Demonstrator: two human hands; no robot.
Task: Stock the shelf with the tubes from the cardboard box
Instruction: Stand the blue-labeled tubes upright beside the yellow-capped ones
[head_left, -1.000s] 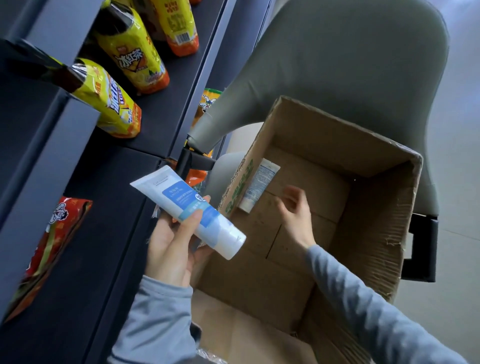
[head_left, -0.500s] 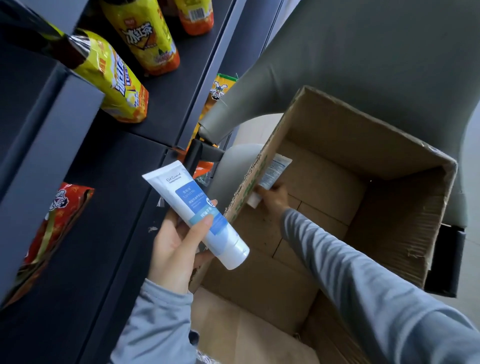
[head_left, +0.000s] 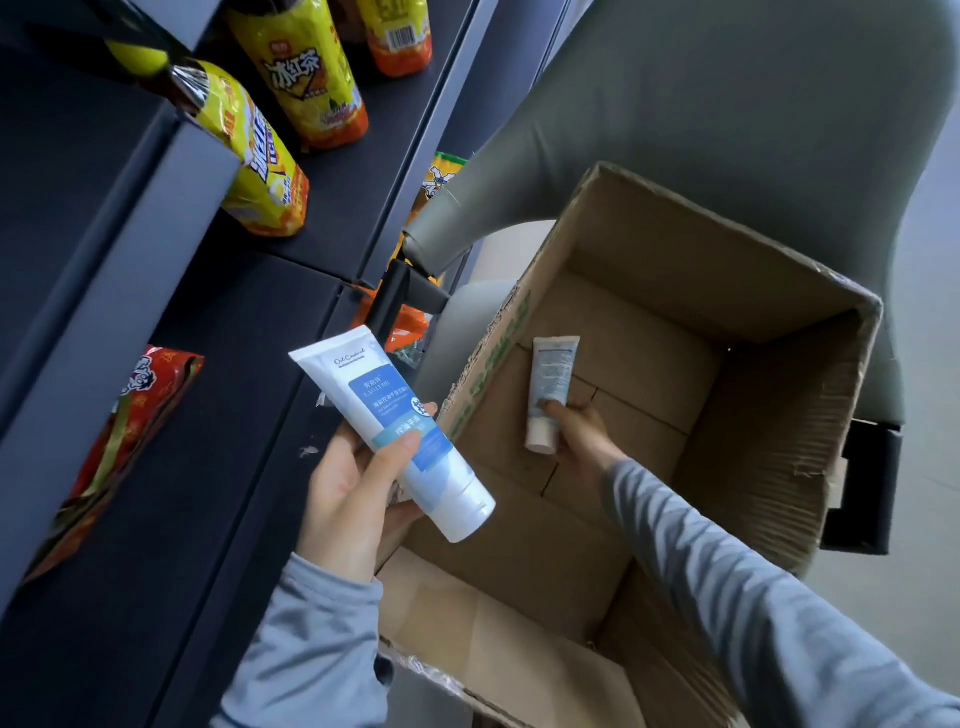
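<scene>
Head view, big to small. Shelf (head_left: 218, 467) left of the cardboard box (head_left: 649, 234); dark board next to it looks to have room. Snack bag (head_left: 130, 441) lies further left. Chair (head_left: 727, 104) behind the box. Box walls tall, rim ragged. Left grip (head_left: 348, 499) wrapped mid-body round big white tube (head_left: 363, 384), just outside the box's left wall. Right grip (head_left: 582, 431) deep inside the box, fingers curled on small tube (head_left: 553, 374) near its cap end. Tubes likely light, soft, slick: take mid-body or at cap shoulder, no squeezing. Lift straight up to clear the rim.
</scene>
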